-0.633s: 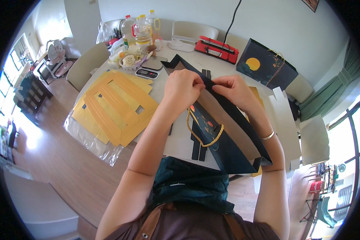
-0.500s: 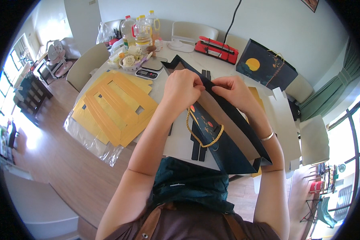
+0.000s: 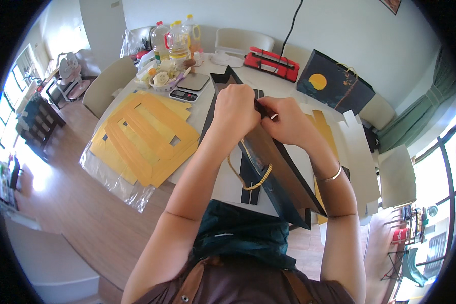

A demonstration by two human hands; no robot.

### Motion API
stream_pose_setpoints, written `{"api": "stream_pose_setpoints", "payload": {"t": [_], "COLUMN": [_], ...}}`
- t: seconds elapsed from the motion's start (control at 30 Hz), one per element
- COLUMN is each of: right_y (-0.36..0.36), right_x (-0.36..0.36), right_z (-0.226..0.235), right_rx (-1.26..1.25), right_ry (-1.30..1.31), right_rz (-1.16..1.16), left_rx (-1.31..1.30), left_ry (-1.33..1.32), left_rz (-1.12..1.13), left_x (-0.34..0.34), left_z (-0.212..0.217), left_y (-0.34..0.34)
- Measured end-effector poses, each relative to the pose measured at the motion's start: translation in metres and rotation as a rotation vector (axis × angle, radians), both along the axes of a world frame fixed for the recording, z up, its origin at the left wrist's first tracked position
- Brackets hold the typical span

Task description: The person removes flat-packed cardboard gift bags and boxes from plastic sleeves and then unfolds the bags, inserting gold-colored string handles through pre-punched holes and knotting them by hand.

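A dark navy paper gift bag (image 3: 274, 190) with a brown inside hangs tilted in front of me, its long mouth facing up. My left hand (image 3: 236, 109) is closed on the bag's rim near the middle. Beside it, almost touching, my right hand (image 3: 287, 119) pinches the rim too, a small pale spot showing at its fingers. The exact grip of the fingertips is partly hidden. From the bag's near side dangles a twisted gold rope handle (image 3: 264, 181). Under the bag, black strips (image 3: 249, 190) lie on the white table.
Yellow die-cut card sheets (image 3: 147, 137) are stacked on the left, over clear plastic. A digital scale (image 3: 184, 95), flower basket (image 3: 163, 81) and oil bottles (image 3: 179, 45) stand behind. Further right are a red-black case (image 3: 272, 64), another navy bag (image 3: 334, 83) and white card (image 3: 357, 157).
My hands have come closer together, the right one moving left and slightly down. The bag's mouth has narrowed, and its near lower corner has swung a little.
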State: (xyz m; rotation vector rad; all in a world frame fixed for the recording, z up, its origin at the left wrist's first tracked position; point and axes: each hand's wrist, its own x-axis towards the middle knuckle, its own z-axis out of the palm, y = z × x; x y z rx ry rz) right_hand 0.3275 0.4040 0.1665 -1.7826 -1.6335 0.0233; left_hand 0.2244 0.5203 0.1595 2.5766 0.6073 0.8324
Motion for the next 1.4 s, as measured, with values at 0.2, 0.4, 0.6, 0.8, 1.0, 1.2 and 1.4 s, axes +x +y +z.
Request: {"api": "stream_pose_setpoints", "payload": {"t": [0.2,0.4,0.6,0.8,1.0,1.2,1.4], "right_y": [-0.003,-0.002,-0.001,-0.002,0.004,0.005,0.003], "right_x": [0.013,0.013,0.023,0.019,0.018,0.027,0.014], "right_z": [0.006,-0.007,0.001,-0.007,-0.024,-0.04,-0.018], "right_rx": [-0.183,-0.009,-0.092,-0.043,-0.044,-0.052,0.086], "right_ry": [0.006,0.098,0.394,0.353,0.545,0.581,-0.357], "right_rz": [-0.027,0.045,0.044,0.076,0.104,0.141,0.006], "left_rx": [-0.012,-0.031,-0.26,-0.326,-0.313,-0.327,-0.198], "left_ry": [-0.201,-0.245,-0.275,-0.239,-0.317,-0.221,-0.207], "left_rz": [-0.08,-0.12,-0.192,-0.329,-0.251,-0.31,-0.297], "left_x": [0.002,0.002,-0.007,-0.016,-0.013,-0.015,-0.018], "left_z": [-0.015,-0.016,-0.008,-0.008,-0.015,-0.019,-0.017], "left_y": [0.001,0.007,0.009,0.013,0.014,0.018,0.017]}}
